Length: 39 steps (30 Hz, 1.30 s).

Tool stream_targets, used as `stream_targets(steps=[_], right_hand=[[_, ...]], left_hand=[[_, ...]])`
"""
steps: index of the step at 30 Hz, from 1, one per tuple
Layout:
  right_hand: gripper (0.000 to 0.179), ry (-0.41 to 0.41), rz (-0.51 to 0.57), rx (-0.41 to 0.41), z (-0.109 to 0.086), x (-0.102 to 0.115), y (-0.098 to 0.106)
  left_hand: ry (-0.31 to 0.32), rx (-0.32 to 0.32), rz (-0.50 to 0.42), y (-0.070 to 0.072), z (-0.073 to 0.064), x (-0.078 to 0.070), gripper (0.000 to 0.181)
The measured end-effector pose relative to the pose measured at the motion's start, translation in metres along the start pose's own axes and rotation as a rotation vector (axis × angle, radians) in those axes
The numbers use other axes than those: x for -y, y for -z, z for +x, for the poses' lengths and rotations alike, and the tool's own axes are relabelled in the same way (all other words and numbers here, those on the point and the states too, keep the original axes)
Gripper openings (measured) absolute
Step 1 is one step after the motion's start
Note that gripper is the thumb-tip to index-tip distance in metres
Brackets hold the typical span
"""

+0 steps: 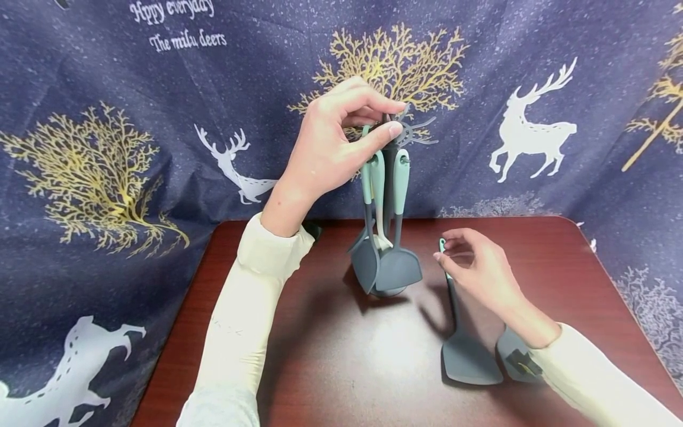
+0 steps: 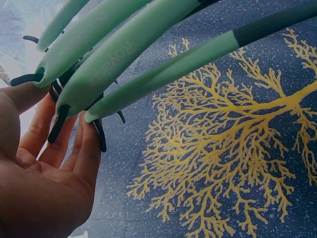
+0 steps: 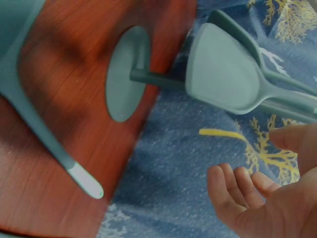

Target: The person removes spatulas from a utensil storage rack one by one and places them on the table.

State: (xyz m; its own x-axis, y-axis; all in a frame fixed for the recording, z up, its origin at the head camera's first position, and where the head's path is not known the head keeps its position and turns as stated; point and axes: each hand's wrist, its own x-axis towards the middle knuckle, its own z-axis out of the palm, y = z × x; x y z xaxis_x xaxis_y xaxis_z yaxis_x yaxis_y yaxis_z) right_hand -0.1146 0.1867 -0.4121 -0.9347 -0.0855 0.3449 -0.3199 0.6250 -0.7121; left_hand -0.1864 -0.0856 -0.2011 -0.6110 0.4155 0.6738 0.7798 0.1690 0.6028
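My left hand grips the top of a dark grey utensil stand, its fingers round the hub among the black hooks in the left wrist view. Several grey utensils with mint-green handles hang from it, among them a turner. Empty hooks spread out on the stand's right. My right hand is beside the green handle of a grey spatula lying on the table. Seen from the right wrist, the fingers of this hand are loosely bent with nothing between them, apart from the spatula's handle.
A second grey blade lies to the right of the spatula, partly hidden under my right wrist. The reddish-brown table ends at a dark blue cloth printed with deer and yellow trees. The stand's round base rests near the table's far edge.
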Motion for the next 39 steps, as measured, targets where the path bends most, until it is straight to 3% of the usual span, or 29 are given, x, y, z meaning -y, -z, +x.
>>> stream_targets(steps=[14, 29, 39], right_hand=[[0.037, 0.103, 0.11, -0.105, 0.008, 0.027, -0.014], [0.042, 0.097, 0.173, -0.094, 0.012, 0.047, -0.02], [0.04, 0.114, 0.314, -0.098, 0.018, 0.059, -0.028]], left_hand=[[-0.008, -0.003, -0.024, 0.001, -0.001, -0.005, 0.017], [-0.008, -0.002, -0.01, -0.001, -0.001, -0.002, 0.017], [-0.014, -0.004, -0.015, -0.001, -0.001, -0.002, 0.017]])
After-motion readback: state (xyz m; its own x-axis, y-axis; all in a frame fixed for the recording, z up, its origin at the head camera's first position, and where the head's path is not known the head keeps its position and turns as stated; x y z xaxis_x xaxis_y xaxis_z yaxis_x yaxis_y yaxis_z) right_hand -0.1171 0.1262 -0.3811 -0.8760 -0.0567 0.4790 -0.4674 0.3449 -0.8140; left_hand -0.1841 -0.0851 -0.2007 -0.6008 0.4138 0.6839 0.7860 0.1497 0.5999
